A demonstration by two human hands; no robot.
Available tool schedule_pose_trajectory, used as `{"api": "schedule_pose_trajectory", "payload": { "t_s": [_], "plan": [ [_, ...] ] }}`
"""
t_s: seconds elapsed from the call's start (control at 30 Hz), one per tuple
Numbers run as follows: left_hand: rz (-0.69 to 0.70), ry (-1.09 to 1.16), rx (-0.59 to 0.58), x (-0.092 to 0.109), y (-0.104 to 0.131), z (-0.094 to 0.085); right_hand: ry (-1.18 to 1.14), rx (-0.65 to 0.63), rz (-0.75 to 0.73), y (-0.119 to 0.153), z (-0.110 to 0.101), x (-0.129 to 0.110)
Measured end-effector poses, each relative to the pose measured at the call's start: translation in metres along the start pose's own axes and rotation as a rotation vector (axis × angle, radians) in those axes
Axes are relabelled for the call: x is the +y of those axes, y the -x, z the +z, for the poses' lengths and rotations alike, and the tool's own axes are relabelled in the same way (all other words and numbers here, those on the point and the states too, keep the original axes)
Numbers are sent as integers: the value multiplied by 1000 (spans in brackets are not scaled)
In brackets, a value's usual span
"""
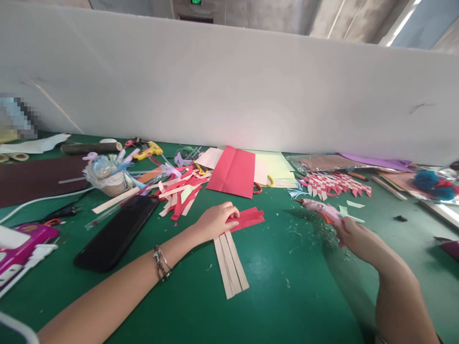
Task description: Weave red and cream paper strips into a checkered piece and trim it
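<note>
My left hand (217, 222) lies on the green table with its fingers curled onto red paper strips (251, 218). Below them, pale beige paper strips (230, 267) run toward me, meeting the red ones under my fingers at roughly a right angle. The exact joint is covered by the hand. Off to the right, my right hand (353, 236) grips a pink glue gun (321, 206), its nozzle pointing left. A red and white woven paper piece (333, 185) with pointed ends rests just beyond the gun.
A folded red sheet (233, 172) stands out at the back, near a pile of cut strips (182, 191). On the left lie a black phone (116, 234), a yellow glue gun (148, 150) and a magenta power strip (28, 243). A white partition (229, 86) closes the far side.
</note>
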State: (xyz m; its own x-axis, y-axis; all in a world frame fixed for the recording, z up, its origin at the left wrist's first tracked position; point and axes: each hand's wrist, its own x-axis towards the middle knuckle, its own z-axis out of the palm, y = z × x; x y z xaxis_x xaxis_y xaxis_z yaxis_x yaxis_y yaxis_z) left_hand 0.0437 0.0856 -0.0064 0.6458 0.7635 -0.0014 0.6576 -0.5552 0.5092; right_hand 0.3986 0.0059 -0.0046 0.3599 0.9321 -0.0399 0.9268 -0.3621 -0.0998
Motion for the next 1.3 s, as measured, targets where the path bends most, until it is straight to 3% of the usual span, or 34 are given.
{"api": "schedule_pose_trajectory", "payload": {
  "t_s": [0.1,0.33,0.5,0.8,1.1,1.3],
  "plan": [
    [2,31,20,-1,0,3,-92,-14,20,1,-5,-5],
    [34,130,48,-4,2,4,-247,168,113,11,-23,-28],
    [96,182,69,-10,5,-3,-319,170,141,16,-26,-51],
    [106,248,72,-17,24,-14,-321,280,11,16,-6,-73],
    [89,222,125,-23,31,-16,-266,252,-212,30,7,-109],
    [38,238,128,-26,36,-22,-228,237,-246,35,10,-119]
  ]
}}
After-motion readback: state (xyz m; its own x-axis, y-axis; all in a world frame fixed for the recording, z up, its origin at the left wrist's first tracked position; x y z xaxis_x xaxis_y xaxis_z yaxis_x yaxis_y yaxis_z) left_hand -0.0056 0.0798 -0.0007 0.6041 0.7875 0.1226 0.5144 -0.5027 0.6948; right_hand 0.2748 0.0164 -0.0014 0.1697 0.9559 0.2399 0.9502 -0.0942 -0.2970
